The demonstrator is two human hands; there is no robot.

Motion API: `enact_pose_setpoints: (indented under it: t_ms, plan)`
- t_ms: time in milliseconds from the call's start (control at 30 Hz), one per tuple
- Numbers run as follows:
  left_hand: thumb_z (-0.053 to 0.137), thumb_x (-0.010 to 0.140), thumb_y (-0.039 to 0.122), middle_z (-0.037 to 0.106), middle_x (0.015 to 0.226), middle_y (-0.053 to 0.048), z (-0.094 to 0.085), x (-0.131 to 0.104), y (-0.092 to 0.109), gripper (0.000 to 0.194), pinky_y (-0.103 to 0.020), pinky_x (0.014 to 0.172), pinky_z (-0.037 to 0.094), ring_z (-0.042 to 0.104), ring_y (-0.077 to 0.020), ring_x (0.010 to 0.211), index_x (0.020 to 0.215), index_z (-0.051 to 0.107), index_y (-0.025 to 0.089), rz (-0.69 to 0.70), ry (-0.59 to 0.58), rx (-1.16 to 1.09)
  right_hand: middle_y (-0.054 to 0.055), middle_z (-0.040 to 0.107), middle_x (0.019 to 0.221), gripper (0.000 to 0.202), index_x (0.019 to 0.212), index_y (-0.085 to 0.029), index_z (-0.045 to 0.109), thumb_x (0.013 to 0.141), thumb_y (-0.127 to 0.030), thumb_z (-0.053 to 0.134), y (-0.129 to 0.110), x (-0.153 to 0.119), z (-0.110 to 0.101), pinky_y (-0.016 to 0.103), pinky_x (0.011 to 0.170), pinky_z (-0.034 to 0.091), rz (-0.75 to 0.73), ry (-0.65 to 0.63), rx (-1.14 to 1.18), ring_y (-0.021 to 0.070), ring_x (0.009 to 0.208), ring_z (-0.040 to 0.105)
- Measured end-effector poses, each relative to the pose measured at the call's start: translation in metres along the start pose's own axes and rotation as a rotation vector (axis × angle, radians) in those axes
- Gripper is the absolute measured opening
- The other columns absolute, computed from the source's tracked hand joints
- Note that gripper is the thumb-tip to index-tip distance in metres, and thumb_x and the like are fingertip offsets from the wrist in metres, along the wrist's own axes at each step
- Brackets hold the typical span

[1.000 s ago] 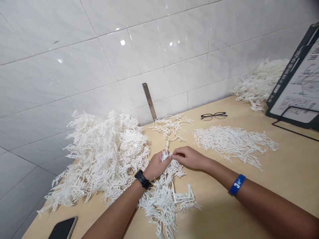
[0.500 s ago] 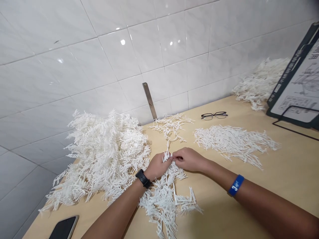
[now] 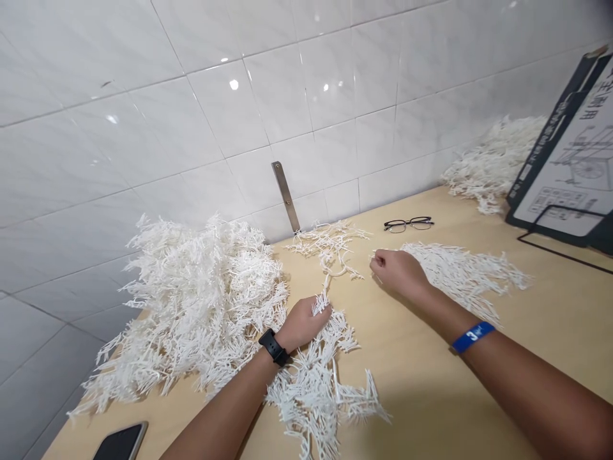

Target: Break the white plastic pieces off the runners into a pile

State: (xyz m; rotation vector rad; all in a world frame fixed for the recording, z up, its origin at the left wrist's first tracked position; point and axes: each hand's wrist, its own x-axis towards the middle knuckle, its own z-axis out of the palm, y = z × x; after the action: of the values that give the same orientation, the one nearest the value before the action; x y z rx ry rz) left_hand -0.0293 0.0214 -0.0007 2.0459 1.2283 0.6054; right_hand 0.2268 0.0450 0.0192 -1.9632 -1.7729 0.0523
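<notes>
At the near left, a phone (image 3: 119, 443) is lying on the tabletop (image 3: 412, 377), with a large pile of white branched pieces (image 3: 205, 306) standing beyond it, probably for easy reach. At centre, the left hand (image 3: 302, 322) is closing its grip around a white branched strand (image 3: 320, 383), seemingly to steady it; the strand is trailing toward the near side. Beyond it, a loose cluster (image 3: 330, 243) is resting near the wall. Rightward, the right hand (image 3: 400, 271) is covering the left end of a flat pile (image 3: 474, 275), fingers curling into a narrow grip; whether it is holding anything cannot be told. Eyeglasses (image 3: 408, 225) are lying farther back, presumably clear of the hands. At the far right, a white heap (image 3: 493, 163) is sitting beside a printed box (image 3: 569, 160).
</notes>
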Motion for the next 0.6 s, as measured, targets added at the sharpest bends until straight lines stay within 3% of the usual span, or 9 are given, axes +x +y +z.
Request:
enact_pose_setpoints:
  t_ms: [100, 200, 433, 600]
  plan:
    - [0.048, 0.089, 0.047, 0.058, 0.073, -0.001, 0.0, 0.002, -0.001, 0.035, -0.025, 0.065, 0.038, 0.05, -0.0145, 0.069, 0.076, 0.056, 0.015, 0.006, 0.007, -0.025, 0.006, 0.056, 0.057, 0.038, 0.056, -0.02, 0.052, 0.088, -0.039, 0.046, 0.003, 0.001, -0.004, 0.03, 0.055, 0.019, 0.033, -0.012, 0.008, 0.0174, 0.055, 0.043]
    - [0.049, 0.09, 0.048, 0.059, 0.075, -0.001, 0.0, 0.003, -0.001, 0.036, -0.025, 0.066, 0.039, 0.05, -0.0146, 0.07, 0.077, 0.057, 0.015, 0.011, 0.01, -0.049, 0.004, 0.051, 0.053, 0.046, 0.055, -0.019, 0.052, 0.092, -0.044, 0.041, -0.012, -0.011, 0.002, 0.029, 0.053, 0.021, -0.06, -0.061, 0.202, 0.0151, 0.052, 0.04]
    - [0.048, 0.091, 0.046, 0.059, 0.075, -0.001, 0.001, 0.003, -0.002, 0.035, -0.025, 0.067, 0.04, 0.051, -0.0148, 0.072, 0.079, 0.057, 0.015, 0.038, 0.028, -0.049, 0.001, 0.061, 0.065, 0.03, 0.074, -0.017, 0.068, 0.088, -0.038, 0.052, -0.045, -0.037, 0.022, 0.024, 0.056, 0.031, -0.454, -0.486, 0.575, 0.0131, 0.06, 0.049]
    - [0.048, 0.091, 0.046, 0.062, 0.078, -0.002, 0.001, 0.004, -0.003, 0.035, -0.025, 0.069, 0.042, 0.053, -0.0153, 0.073, 0.081, 0.059, 0.014, 0.045, 0.011, -0.057, 0.0, 0.06, 0.066, 0.025, 0.085, -0.015, 0.07, 0.088, -0.032, 0.052, -0.043, -0.038, 0.027, 0.023, 0.056, 0.034, -0.495, -0.577, 0.63, 0.0127, 0.061, 0.05]
